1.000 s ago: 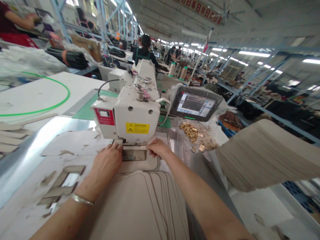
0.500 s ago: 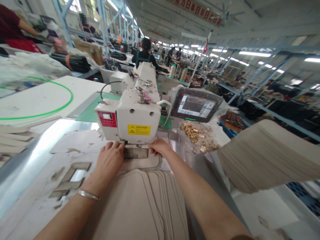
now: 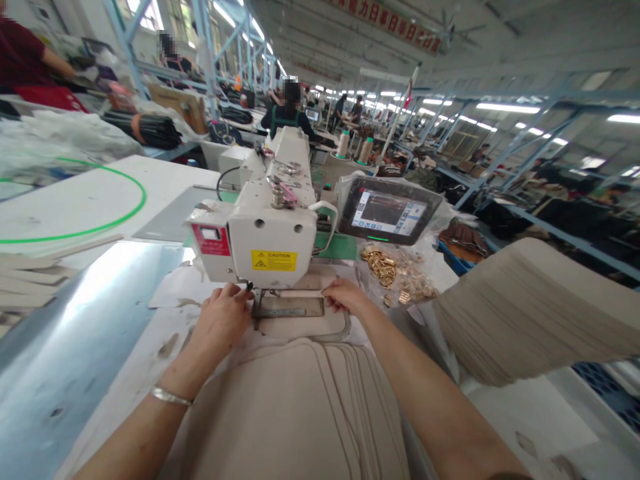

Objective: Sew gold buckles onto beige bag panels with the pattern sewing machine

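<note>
The white sewing machine (image 3: 273, 233) stands in front of me, its head over a beige panel (image 3: 295, 327) with a rectangular opening framed in its middle. My right hand (image 3: 345, 295) pinches the right end of a thin beige strip (image 3: 303, 293) lying along the upper side of that opening. Close by the needle area, my left hand (image 3: 227, 317) has its fingers bent together; their tips are partly hidden under the machine head, and what they hold cannot be made out. A metal presser frame (image 3: 280, 311) sits on the panel between my hands.
A stack of beige panels (image 3: 300, 407) lies nearest me, and another stack (image 3: 540, 313) stands to the right. Gold metal fittings (image 3: 383, 267) in plastic lie below the control screen (image 3: 390, 210). Beige strips (image 3: 25, 283) are at the far left. Co-workers are further back.
The panel, the white sheet beneath and the near stack have shifted right under the machine. My right hand has moved right with the strip; my left hand stays beside the needle area.
</note>
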`<state>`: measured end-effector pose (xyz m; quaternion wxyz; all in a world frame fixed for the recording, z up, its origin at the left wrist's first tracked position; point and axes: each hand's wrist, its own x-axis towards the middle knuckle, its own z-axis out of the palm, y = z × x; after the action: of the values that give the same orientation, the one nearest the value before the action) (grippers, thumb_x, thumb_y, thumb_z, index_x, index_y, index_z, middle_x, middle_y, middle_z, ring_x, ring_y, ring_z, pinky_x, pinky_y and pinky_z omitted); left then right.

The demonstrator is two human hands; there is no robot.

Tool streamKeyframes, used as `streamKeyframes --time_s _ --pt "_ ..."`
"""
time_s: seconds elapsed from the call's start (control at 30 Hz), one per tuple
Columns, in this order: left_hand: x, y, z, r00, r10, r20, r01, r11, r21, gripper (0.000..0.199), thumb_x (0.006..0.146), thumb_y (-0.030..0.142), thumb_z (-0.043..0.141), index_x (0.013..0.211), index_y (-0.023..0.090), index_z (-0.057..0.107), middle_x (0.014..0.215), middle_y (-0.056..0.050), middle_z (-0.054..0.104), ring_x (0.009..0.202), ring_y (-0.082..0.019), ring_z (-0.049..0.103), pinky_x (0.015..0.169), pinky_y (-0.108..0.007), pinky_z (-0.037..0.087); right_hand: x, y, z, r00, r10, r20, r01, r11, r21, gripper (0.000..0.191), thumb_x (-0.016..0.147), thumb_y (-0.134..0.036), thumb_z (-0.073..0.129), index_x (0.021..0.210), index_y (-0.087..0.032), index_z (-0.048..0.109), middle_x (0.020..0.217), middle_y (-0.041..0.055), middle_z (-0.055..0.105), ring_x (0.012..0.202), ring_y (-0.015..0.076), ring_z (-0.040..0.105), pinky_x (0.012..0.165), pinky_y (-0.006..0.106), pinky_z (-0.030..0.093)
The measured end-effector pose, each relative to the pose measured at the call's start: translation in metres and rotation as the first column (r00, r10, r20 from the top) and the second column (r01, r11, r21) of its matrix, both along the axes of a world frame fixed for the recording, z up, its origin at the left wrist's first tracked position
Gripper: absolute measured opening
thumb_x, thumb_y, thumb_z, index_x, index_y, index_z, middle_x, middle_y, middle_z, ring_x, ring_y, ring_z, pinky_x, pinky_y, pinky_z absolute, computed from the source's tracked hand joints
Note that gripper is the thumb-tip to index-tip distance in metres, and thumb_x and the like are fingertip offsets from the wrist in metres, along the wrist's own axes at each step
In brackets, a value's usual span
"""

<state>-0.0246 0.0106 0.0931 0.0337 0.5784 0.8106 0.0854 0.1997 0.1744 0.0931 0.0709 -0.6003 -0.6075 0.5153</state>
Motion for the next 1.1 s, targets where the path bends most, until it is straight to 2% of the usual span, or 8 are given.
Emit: streamKeyframes --time_s 0.27,0.5,0.6,0.67,0.77,0.87,0.97,1.1 --pt "0.005 0.001 -0.001 0.999 -0.042 0.003 0.042 0.999 -0.028 0.040 0.087 0.020 0.037 0.110 0.022 0.070 0.112 -0.011 0.066 0.105 -0.027 0.060 0.090 -0.039 0.048 0.025 0.004 0.007 1.000 -0.031 0.000 0.031 0.999 0.015 0.016 0.085 -0.014 0.058 0.071 -0.016 0.052 0.045 -0.0050 0.057 0.030 0.0073 0.047 0.031 0.017 0.025" --pt "0.014 0.003 -0.002 0.990 -0.131 0.055 0.135 0.988 -0.080 0.042 0.088 0.017 0.033 0.110 0.015 0.069 0.109 -0.015 0.068 0.106 -0.027 0.063 0.093 -0.038 0.047 0.026 0.000 0.005 1.000 -0.024 -0.016 0.025 0.998 0.060 0.015 0.084 -0.013 0.059 0.070 -0.016 0.053 0.049 -0.0055 0.057 0.034 0.0069 0.051 0.034 0.016 0.030" --pt "0.022 -0.001 0.002 0.980 -0.167 0.109 0.177 0.981 -0.084 0.041 0.088 0.017 0.032 0.108 0.013 0.068 0.106 -0.014 0.070 0.103 -0.025 0.064 0.093 -0.036 0.048 0.027 -0.003 0.000 0.999 -0.031 -0.008 0.032 0.990 0.134 0.014 0.081 -0.012 0.062 0.072 -0.018 0.053 0.051 -0.0067 0.056 0.038 0.0068 0.050 0.039 0.017 0.033" --pt "0.028 -0.006 0.005 0.970 -0.192 0.147 0.203 0.977 -0.065 0.038 0.088 0.020 0.035 0.107 0.013 0.066 0.105 -0.013 0.070 0.100 -0.025 0.065 0.092 -0.037 0.048 0.029 -0.006 -0.002 0.999 -0.010 0.051 -0.003 0.969 0.246 0.014 0.079 -0.013 0.064 0.071 -0.019 0.054 0.054 -0.0060 0.056 0.044 0.0080 0.052 0.045 0.018 0.036" --pt "0.037 -0.018 0.011 0.947 -0.249 0.205 0.263 0.964 -0.048 0.037 0.087 0.032 0.042 0.112 0.015 0.064 0.107 -0.013 0.068 0.102 -0.027 0.063 0.094 -0.041 0.048 0.036 -0.013 -0.004 0.979 0.052 0.196 -0.131 0.900 0.416 0.012 0.078 -0.018 0.067 0.070 -0.020 0.058 0.061 -0.0030 0.058 0.058 0.0115 0.055 0.055 0.020 0.039" --pt "0.048 -0.029 0.012 0.902 -0.334 0.274 0.376 0.919 -0.118 0.037 0.081 0.038 0.055 0.110 0.018 0.066 0.112 -0.012 0.066 0.108 -0.029 0.060 0.096 -0.044 0.046 0.045 -0.018 -0.003 0.968 0.075 0.241 -0.197 0.822 0.535 0.004 0.079 -0.021 0.065 0.076 -0.020 0.064 0.073 0.0001 0.059 0.072 0.0143 0.055 0.067 0.023 0.041" --pt "0.058 -0.034 0.012 0.864 -0.387 0.322 0.452 0.877 -0.160 0.036 0.076 0.032 0.060 0.110 0.020 0.066 0.115 -0.011 0.064 0.110 -0.030 0.058 0.097 -0.044 0.045 0.058 -0.022 -0.002 0.987 0.053 0.151 -0.136 0.778 0.613 0.004 0.078 -0.020 0.064 0.074 -0.019 0.062 0.073 0.0000 0.056 0.079 0.0156 0.054 0.071 0.023 0.040" --pt "0.065 -0.034 0.012 0.843 -0.387 0.373 0.466 0.873 -0.147 0.030 0.075 0.026 0.061 0.104 0.020 0.065 0.110 -0.010 0.065 0.107 -0.027 0.059 0.096 -0.041 0.045 0.082 -0.030 -0.001 0.994 0.047 -0.095 0.011 0.847 0.532 0.012 0.078 -0.025 0.060 0.070 -0.020 0.051 0.059 -0.0060 0.044 0.059 0.0122 0.044 0.055 0.021 0.032"
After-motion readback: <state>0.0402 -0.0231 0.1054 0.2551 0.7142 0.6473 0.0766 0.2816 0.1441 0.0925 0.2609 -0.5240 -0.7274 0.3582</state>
